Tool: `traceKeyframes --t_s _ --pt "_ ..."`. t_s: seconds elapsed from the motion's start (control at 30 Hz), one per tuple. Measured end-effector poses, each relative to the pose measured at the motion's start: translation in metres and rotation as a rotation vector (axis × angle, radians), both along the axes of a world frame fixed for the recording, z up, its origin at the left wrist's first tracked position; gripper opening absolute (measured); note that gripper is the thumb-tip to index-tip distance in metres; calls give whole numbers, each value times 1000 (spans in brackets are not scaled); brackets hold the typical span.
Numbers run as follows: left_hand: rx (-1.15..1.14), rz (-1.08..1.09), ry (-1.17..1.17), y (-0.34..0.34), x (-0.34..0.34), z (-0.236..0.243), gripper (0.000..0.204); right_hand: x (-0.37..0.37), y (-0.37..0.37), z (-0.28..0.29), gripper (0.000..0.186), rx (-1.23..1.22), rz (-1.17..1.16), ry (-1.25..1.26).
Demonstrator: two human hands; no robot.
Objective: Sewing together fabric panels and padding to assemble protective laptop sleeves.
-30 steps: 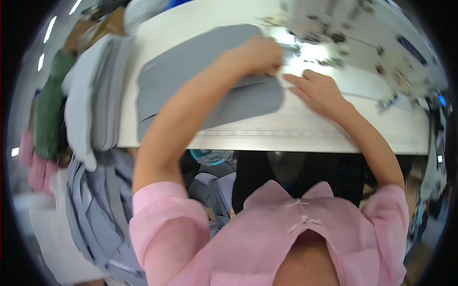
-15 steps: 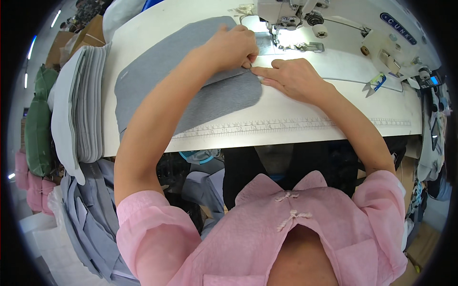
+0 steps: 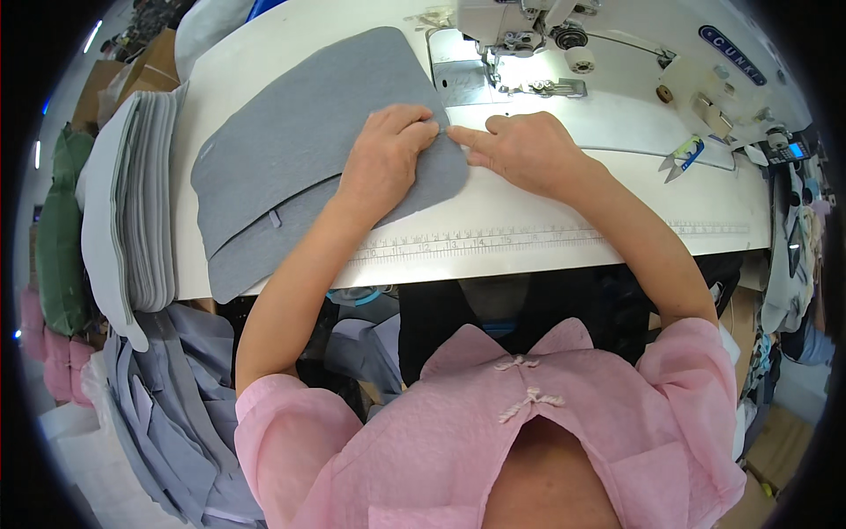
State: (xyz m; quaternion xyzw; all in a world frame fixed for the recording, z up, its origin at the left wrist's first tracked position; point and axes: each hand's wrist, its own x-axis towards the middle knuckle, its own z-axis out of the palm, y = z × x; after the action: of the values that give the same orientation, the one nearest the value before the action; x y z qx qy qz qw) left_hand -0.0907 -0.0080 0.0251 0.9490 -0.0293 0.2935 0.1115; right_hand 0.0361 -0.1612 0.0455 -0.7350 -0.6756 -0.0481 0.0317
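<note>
Two grey fabric pieces (image 3: 308, 115) lie overlapped on the white sewing table. A dark slit runs along the overlap, and a small pale tab (image 3: 275, 218) shows beside it. My left hand (image 3: 388, 154) rests on the fabric with its fingers bunched and pinching near the right edge. Facing it, my right hand (image 3: 533, 152) has its index fingertip at that edge. Its other fingers are curled, with something small and white partly hidden under them. Just beyond the hands stands the sewing machine (image 3: 529, 40), its needle area lit.
A stack of light grey cut pieces (image 3: 145, 203) hangs over the table's left edge. Small snips (image 3: 681, 159) lie at the right, near a bobbin-like brown spool (image 3: 664, 93). A printed ruler (image 3: 467, 242) runs along the front edge. Grey fabric strips (image 3: 176, 397) hang at lower left.
My left hand has come down and left from beside the needle plate, lying flatter on the fabric. The seam slit and tab now show. The whole view has shifted slightly.
</note>
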Motion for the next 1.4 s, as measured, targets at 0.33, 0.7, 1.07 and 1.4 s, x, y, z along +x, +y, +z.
traceKeyframes --t_s 0.33,0.7,1.07,1.4 --pt "-54 -65 8 1 57 -5 13 25 -9 -1 33 17 -213 -107" --pt "-15 -109 47 7 81 -5 11 30 -9 -2 30 51 -298 -84" --pt "-91 -113 76 7 88 -3 14 31 -18 -7 24 78 -270 25" --pt "72 481 215 30 22 20 42 -2 -12 2 33 488 238 -21"
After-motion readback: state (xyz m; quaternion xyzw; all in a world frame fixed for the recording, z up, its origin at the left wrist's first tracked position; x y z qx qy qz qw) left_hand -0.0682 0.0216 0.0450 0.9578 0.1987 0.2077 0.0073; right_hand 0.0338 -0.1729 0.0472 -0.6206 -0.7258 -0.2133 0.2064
